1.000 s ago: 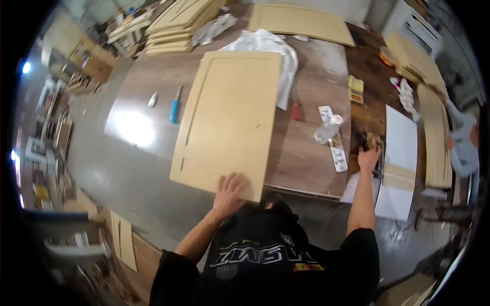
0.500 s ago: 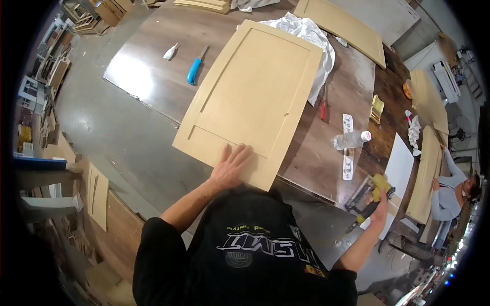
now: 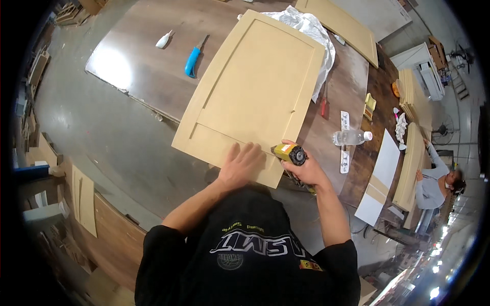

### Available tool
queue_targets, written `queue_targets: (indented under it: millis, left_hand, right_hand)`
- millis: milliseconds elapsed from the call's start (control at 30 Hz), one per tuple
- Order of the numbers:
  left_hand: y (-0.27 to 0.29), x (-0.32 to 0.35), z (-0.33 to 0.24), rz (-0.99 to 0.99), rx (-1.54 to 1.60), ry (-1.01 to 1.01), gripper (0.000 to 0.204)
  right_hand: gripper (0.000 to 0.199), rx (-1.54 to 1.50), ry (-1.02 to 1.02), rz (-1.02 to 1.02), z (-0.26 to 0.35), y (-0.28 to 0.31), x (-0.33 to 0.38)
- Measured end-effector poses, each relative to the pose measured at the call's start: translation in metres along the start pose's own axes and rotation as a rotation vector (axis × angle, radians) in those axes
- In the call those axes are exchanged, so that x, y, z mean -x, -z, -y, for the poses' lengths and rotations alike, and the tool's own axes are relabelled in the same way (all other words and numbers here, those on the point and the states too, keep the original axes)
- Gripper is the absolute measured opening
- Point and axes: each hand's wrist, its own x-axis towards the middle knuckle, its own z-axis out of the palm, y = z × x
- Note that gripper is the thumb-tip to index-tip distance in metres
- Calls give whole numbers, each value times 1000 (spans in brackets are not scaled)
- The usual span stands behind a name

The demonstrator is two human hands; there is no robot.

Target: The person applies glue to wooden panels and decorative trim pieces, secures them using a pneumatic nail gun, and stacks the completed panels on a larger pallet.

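A tan framed cabinet door panel lies on the brown worktable, its near end reaching past the table edge close to my body. My left hand rests flat on the panel's near end, fingers stretched out. In my right hand is a yellow and black nail gun, gripped by its handle. The tool is at the panel's near right corner; its nose is hidden, so I cannot tell whether it touches the wood.
Left of the panel lie a blue-handled knife and a small white bottle. To the right are a red screwdriver, a clear water bottle and a white board. Crumpled white sheeting sits behind. Another person handles panels at far right.
My right hand has brought the nail gun leftward from beyond the table's right part to the panel's near right corner. My left hand stays on the panel.
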Motion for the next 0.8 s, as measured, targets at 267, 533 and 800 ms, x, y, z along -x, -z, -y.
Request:
queue_targets:
  millis: [267,533,800]
  left_hand:
    - [8,3,7,-16,-31,-39,47]
    - [-1,7,11,-27,-34,-53,50]
    - [-7,11,10,14,-25,-24,55]
  right_hand:
    - [60,30,-184,34,24,-13,-10]
    - [62,105,-205,8,13,-17,-11]
    - [69,-47,-233,-36,26,-16,2]
